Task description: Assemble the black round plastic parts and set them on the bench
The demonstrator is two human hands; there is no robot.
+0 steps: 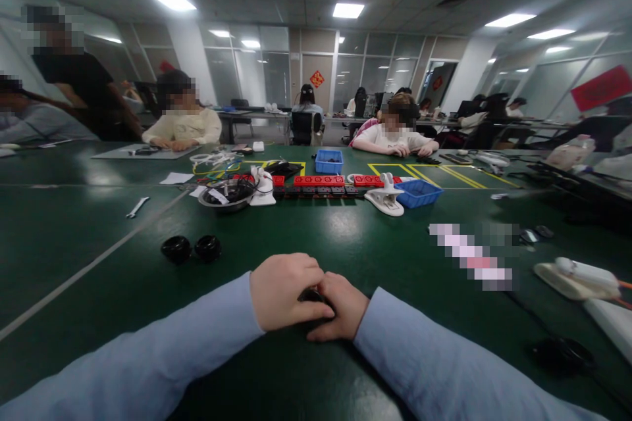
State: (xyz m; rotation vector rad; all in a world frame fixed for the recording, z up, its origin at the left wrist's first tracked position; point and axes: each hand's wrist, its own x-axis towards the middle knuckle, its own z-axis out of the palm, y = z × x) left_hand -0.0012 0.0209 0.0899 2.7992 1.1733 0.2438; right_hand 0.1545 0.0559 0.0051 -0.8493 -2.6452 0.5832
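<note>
My left hand (286, 291) and my right hand (342, 308) meet low over the middle of the green table, fingers wrapped round one small black round part (312, 296). Most of it is hidden by my fingers; only a dark curved top shows between them. Two glossy black cup-shaped parts (176, 249) stand side by side on the table, left of and beyond my left hand. Whether the held piece is the same kind, I cannot tell.
Beyond my hands stand a row of red and black blocks (318, 185), a metal bowl (232, 196) of black parts, a white clip stand (388, 197) and a blue bin (419, 193). A wrench (137, 207) lies left. Cables and a white device (587, 274) lie right. People sit opposite.
</note>
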